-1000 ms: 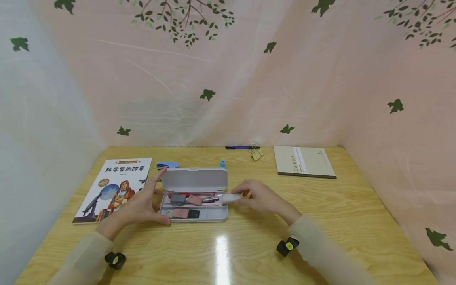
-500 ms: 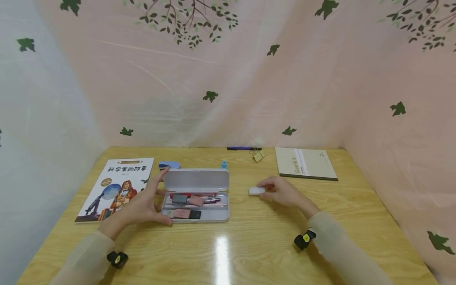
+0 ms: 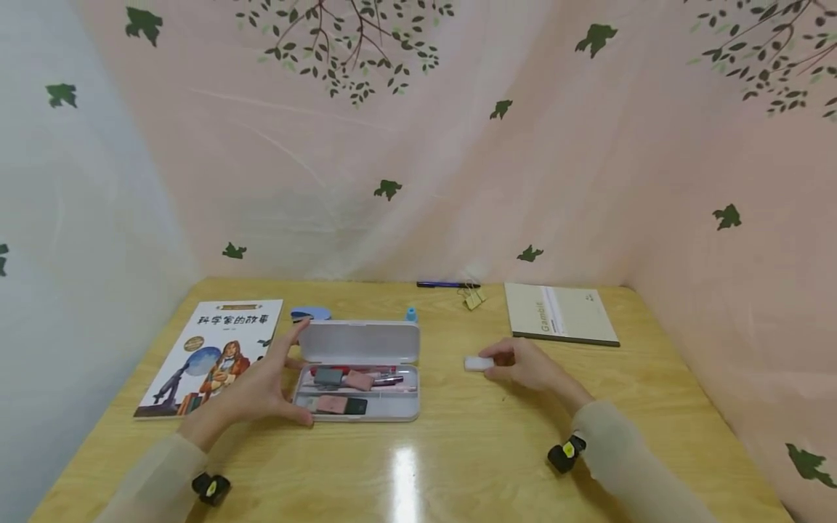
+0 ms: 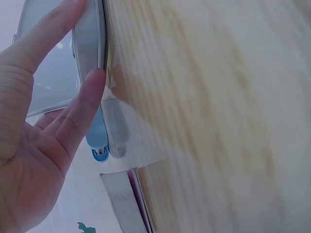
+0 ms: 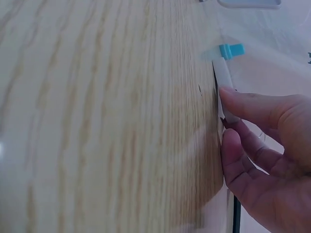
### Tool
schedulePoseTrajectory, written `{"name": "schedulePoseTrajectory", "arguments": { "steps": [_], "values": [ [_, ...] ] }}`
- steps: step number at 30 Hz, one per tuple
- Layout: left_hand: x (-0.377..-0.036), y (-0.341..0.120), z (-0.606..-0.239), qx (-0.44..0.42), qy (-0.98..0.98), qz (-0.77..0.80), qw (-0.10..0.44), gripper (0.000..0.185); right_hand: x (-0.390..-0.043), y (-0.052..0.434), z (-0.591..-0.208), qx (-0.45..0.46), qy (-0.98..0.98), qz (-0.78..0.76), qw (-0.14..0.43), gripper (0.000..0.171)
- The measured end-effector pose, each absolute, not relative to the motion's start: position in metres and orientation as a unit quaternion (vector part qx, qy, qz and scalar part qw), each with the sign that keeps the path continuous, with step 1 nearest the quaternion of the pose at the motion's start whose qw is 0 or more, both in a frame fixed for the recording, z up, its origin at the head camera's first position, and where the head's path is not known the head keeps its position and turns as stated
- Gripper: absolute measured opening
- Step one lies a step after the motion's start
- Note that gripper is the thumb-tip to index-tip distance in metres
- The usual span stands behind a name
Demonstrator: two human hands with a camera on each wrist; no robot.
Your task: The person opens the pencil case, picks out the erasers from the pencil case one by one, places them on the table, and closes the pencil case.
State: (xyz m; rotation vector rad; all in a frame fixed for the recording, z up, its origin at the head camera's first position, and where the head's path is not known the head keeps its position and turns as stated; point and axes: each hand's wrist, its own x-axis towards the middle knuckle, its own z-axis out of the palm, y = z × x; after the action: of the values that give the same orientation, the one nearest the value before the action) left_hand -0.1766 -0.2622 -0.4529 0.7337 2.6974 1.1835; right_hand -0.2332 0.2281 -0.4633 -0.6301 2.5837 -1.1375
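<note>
An open white pencil case [image 3: 399,408] stands left of centre in the head view, its lid raised at the back. My left hand [image 3: 258,388] grips its left end, thumb at the front corner and fingers at the lid. In the left wrist view, fingertips touch the case's pale edge [image 4: 88,39]. Inside lie a grey eraser [image 3: 328,376], pink erasers [image 3: 332,404] and several pens. To the right, my right hand [image 3: 530,365] pinches a small white eraser [image 3: 476,363] at the tabletop. The right wrist view shows the thumb on the eraser [image 5: 222,75].
An illustrated book [image 3: 216,356] lies at the left. Behind the case are a blue stapler [image 3: 311,313] and a small blue-capped item [image 3: 410,314]. Farther back lie a dark blue pen [image 3: 445,284], a gold binder clip [image 3: 474,298] and a beige notebook [image 3: 562,312].
My right hand has carried the white eraser from the case's right end rightward and down to the tabletop. My left hand stays at the case. The head view has tilted slightly up.
</note>
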Motion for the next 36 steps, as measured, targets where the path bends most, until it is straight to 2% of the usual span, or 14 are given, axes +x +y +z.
{"name": "schedulePoseTrajectory", "arguments": {
  "steps": [4,12,20,28,36],
  "values": [
    [-0.178,-0.261,-0.453,0.243,0.89,0.382,0.051,0.144,-0.232,0.229,-0.465,-0.215,0.882,-0.402,0.117,0.03],
    [-0.173,-0.262,-0.452,0.24,0.89,0.385,0.049,0.144,-0.227,0.233,-0.463,-0.229,0.869,-0.422,0.117,0.045],
    [-0.167,-0.264,-0.454,0.237,0.889,0.388,0.055,0.143,-0.208,0.228,-0.44,-0.255,0.86,-0.431,0.1,0.039],
    [-0.17,-0.264,-0.45,0.221,0.885,0.404,0.073,0.143,-0.193,0.166,-0.413,-0.339,0.826,-0.442,0.081,0.032],
    [-0.175,-0.264,-0.45,0.225,0.879,0.413,0.077,0.144,-0.194,0.085,-0.427,-0.392,0.824,-0.4,0.087,0.032]
  ]
}}
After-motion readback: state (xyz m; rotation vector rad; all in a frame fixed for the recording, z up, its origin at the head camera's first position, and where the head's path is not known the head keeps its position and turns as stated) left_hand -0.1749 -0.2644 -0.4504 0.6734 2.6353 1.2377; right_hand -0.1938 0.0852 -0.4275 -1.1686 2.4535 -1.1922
